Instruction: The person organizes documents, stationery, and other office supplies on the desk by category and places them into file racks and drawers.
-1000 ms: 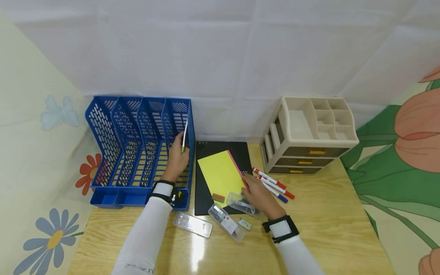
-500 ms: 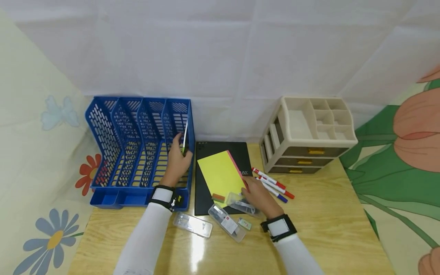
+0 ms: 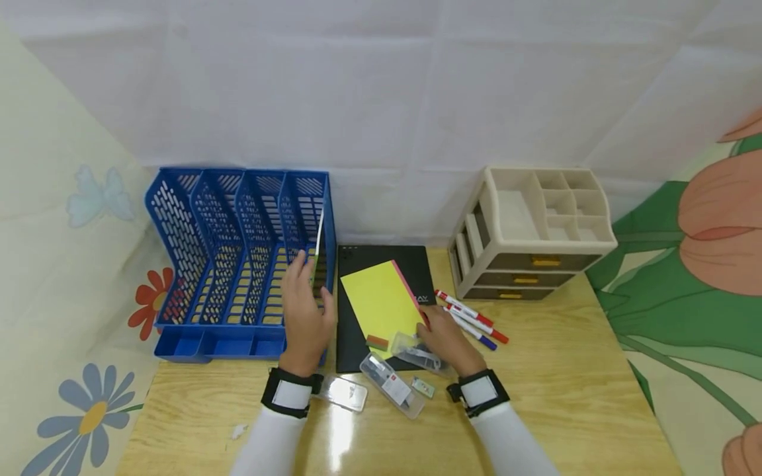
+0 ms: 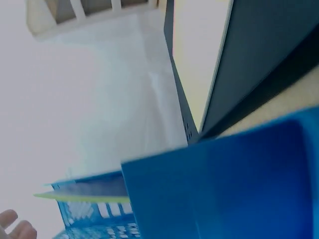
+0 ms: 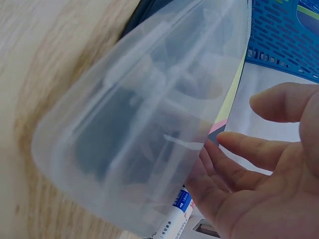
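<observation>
My left hand (image 3: 305, 314) is over the front right of the blue file rack (image 3: 238, 297), fingers extended, thumb apart. Just beyond its fingertips, a thin booklet (image 3: 319, 241) with a white and green edge stands in the rack's rightmost compartment. In the left wrist view, that booklet (image 4: 84, 195) leans inside the rack, away from the fingertips (image 4: 22, 230). My right hand (image 3: 450, 337) has its fingers loosely bent at the pink edge of a yellow notepad (image 3: 378, 297). A clear plastic case (image 5: 134, 129) overlaps some of those fingers; thumb and forefinger are apart.
Under the notepad lies a black board (image 3: 351, 330). Nearby are a brown-green block (image 3: 377, 342), clear cases (image 3: 393, 387), a small eraser-like block (image 3: 423, 387) and several markers (image 3: 470, 317). A beige drawer organizer (image 3: 536, 244) stands back right. A white scrap (image 3: 238, 431) lies front left.
My left hand has let go of the booklet, opened its fingers and drawn back toward me. The booklet stays standing in the rack. My right hand has barely moved.
</observation>
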Available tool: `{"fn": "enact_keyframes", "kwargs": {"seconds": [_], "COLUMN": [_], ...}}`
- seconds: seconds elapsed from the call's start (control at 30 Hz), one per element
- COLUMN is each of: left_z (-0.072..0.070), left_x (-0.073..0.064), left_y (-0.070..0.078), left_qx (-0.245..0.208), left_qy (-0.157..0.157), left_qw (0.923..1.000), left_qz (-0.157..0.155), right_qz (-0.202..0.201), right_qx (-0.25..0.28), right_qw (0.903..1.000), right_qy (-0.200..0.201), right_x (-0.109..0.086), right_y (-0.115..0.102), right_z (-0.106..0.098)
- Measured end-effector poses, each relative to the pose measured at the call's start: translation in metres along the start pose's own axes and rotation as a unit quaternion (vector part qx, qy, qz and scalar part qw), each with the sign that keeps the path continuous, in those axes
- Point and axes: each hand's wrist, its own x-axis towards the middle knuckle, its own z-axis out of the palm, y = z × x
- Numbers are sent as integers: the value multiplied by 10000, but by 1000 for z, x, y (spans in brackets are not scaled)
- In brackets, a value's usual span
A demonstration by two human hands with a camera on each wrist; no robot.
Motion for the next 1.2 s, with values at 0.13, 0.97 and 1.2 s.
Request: {"fn": "enact_keyframes", "kwargs": {"seconds": [0.13,0.97,1.2], "left_z": [1,52,60], "left_x": [-13,-59,-61], "left_y": [15,18,20], "left_qx": [-486,-1386,-1481], "left_qy": [-266,-3101,-2950], "left_qw": [9984,8593,8514], "left_qz": [136,-3824,-4076], "right_qz": [130,948,982], "right_qx": [176,725,958], "right_qw": [9997,9928,9900], "right_qy": [56,-73,321], "right_x": [0,1,1], "right_y": [0,-4,-3], "right_z": [0,-1,2]}}
